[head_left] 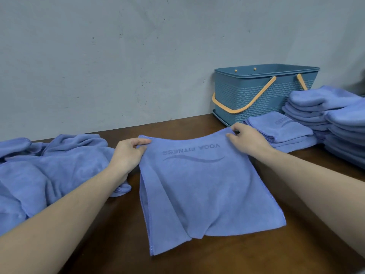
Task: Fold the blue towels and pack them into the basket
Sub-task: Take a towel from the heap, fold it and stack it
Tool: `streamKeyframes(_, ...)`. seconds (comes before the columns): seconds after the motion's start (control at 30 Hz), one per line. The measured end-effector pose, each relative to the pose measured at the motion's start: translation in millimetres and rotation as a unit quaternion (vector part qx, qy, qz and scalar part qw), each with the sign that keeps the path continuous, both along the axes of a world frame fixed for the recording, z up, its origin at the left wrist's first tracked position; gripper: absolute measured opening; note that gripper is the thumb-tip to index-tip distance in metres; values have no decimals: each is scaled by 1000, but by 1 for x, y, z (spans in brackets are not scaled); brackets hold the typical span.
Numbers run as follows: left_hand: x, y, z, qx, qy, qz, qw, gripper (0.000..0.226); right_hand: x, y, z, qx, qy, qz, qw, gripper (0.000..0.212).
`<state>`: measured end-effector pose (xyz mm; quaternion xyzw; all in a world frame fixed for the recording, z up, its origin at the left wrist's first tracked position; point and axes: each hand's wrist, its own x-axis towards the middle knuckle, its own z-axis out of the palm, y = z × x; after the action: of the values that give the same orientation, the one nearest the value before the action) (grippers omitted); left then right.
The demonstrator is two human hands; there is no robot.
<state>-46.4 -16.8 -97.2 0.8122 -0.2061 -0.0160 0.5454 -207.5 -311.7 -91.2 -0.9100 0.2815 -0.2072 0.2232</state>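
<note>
A blue towel (pixel 201 186) beside the basket (pixel 256 95) is showing "YOGA FITNESS" upside down above a wavy line; a folded towel (pixel 280 127) nearer the basket is bearing unreadable lettering.

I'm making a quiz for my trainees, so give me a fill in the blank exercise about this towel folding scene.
1. The left hand and right hand each pinch a far ____ of the spread towel.
2. The basket has ____ handles.
3. The unfolded pile lies on the person's ____ side.
4. The towel's print reads YOGA ____.

Missing words: corner; orange; left; FITNESS
</note>
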Motion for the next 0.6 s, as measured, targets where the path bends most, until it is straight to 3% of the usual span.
streamKeyframes(0.07, 2, 0, -1, 91, -36, -20, 995, 23, 3, -1, -6, 19, 61, 4, 998, 12)
streamKeyframes(0.13, 1, 2, -3, 155, -67, -42, 985, 27, 0, 1, -11, 41, 84, 7, 996, 26)
streamKeyframes(0.3, -32, 18, -6, 158, -75, -14, 984, 25, -27, 7, -13, 82, 51, 8, 995, 59)
streamKeyframes(0.47, -89, 45, -8, 116, -51, -19, 992, 31, -72, 33, -9, 143, 1, 17, 990, 50)
streamKeyframes(0.6, -131, 73, -5, 174, -46, -48, 983, 58, -112, 57, -13, 178, -50, 11, 983, 40)
